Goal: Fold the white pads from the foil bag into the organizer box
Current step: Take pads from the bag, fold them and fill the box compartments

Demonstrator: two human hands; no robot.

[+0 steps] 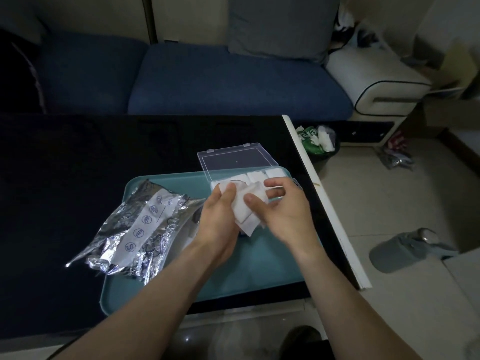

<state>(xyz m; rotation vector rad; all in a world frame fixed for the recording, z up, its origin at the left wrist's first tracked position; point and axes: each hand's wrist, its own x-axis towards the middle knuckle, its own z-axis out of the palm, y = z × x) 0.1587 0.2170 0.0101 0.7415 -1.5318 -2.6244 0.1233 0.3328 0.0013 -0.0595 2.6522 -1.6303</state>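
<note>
We pinch a white pad (245, 209) between both hands: left hand (217, 216) cups beneath, right hand (281, 207) thumb on top; box (249, 175) just beyond, bag (140, 227) left.

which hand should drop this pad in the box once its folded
Right, probably. The right hand is nearest the box, its fingers already over the box's front edge. The left hand grips the pad from the foil bag side, farther away.
</note>
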